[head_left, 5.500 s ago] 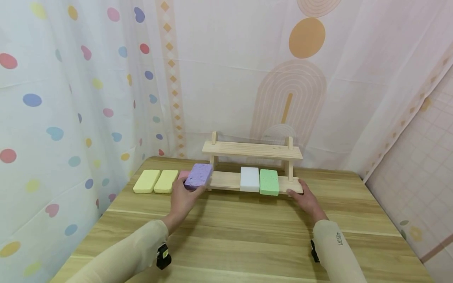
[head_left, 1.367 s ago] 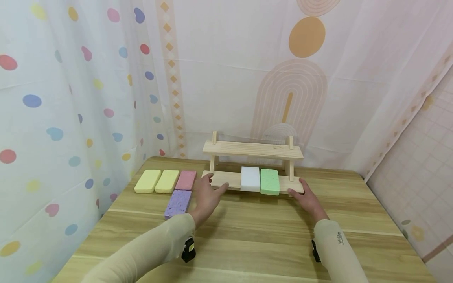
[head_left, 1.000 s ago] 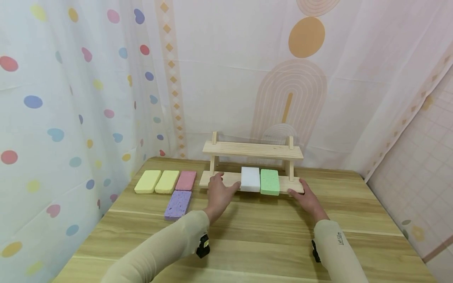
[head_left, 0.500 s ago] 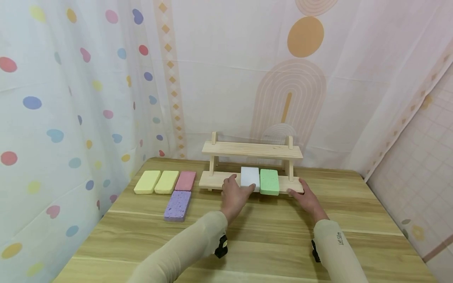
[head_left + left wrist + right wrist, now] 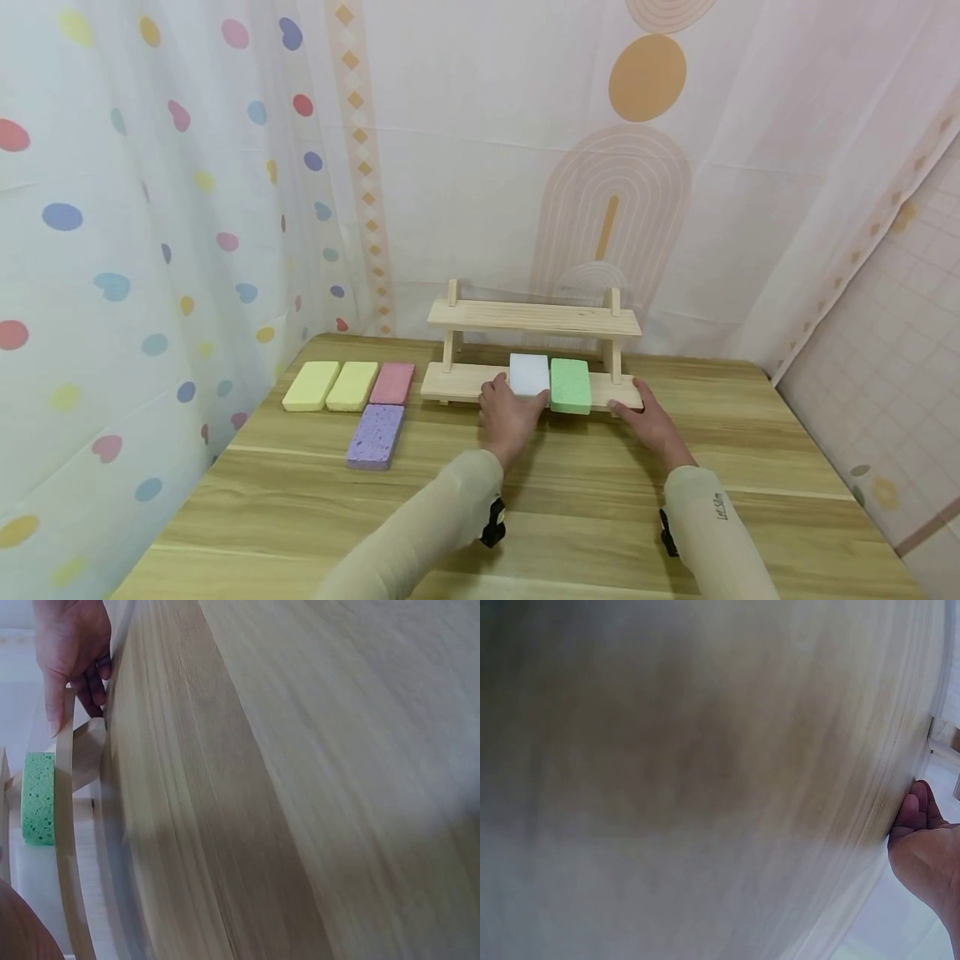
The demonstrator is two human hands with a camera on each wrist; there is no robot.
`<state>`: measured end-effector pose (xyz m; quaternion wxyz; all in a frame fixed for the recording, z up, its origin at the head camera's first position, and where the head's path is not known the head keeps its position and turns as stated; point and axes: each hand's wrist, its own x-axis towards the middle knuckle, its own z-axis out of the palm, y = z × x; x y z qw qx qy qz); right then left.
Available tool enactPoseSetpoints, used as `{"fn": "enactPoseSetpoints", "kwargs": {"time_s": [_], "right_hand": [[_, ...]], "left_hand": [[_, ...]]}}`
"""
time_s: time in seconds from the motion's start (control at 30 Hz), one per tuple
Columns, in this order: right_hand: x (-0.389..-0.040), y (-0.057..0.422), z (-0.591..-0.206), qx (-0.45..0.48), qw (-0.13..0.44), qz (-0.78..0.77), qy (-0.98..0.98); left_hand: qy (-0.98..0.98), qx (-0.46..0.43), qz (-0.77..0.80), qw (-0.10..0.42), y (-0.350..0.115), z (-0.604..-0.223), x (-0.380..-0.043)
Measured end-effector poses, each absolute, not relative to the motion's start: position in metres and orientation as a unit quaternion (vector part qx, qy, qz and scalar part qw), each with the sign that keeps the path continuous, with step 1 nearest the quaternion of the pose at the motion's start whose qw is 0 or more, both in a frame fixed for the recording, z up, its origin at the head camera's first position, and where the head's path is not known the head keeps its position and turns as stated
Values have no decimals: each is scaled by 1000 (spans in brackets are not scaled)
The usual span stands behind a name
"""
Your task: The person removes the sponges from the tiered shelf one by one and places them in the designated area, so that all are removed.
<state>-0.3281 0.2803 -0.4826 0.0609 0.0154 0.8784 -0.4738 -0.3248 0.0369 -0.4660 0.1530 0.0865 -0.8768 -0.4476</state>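
Observation:
In the head view a white sponge and a green sponge lie side by side on the lower board of a two-tier wooden rack. My left hand is at the white sponge, thumb at its front right and fingers along its left side, pinching it while it still rests on the board. With my right hand I grip the right end of the lower board, thumb on top. The left wrist view shows the green sponge edge-on and the right hand beyond it; the left hand is mostly out of frame.
Two yellow sponges and a pink sponge lie in a row on the wooden table, left of the rack. A purple sponge sits just in front of the pink one. Patterned curtains hang behind.
My left hand set the purple sponge down on the table in front of the pink one, then moved right along the rack to the white sponge. The right hand stayed at the board's end.

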Motion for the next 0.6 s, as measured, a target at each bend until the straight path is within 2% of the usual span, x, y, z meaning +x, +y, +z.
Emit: {"fn": "enactPoseSetpoints", "kwargs": {"time_s": [0.6], "right_hand": [[-329, 280, -483, 18, 58, -471, 880]], "left_hand": [[-883, 108, -421, 179, 52, -470, -327]]}}
